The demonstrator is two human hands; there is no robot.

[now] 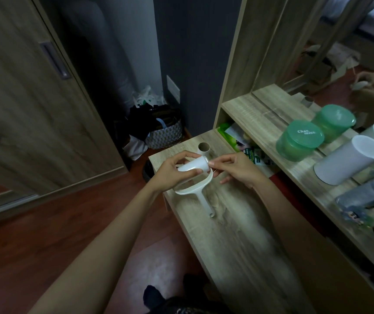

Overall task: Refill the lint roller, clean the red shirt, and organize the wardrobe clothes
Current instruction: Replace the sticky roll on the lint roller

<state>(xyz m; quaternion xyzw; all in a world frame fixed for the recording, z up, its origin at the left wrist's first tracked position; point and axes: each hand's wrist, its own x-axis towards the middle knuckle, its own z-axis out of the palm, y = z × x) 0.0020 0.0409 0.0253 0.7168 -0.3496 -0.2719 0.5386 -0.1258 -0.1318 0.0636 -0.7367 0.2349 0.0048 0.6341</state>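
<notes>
My left hand (173, 171) grips a white lint roll (193, 166) above the wooden table (233, 234). My right hand (233, 168) pinches the roll's right end between thumb and forefinger. Under both hands the white lint roller frame (195, 190) lies on the table, its handle (205, 203) pointing toward me. Just behind the roll an empty cardboard core (204, 148) stands upright on the table. No red shirt is in view.
On the shelf (272, 130) at right stand two green-lidded jars (300, 140), two white cylinders (349, 159) and bottles, with a mirror behind. A wardrobe door (34, 105) is at left. Bags (159, 128) sit on the floor in the corner.
</notes>
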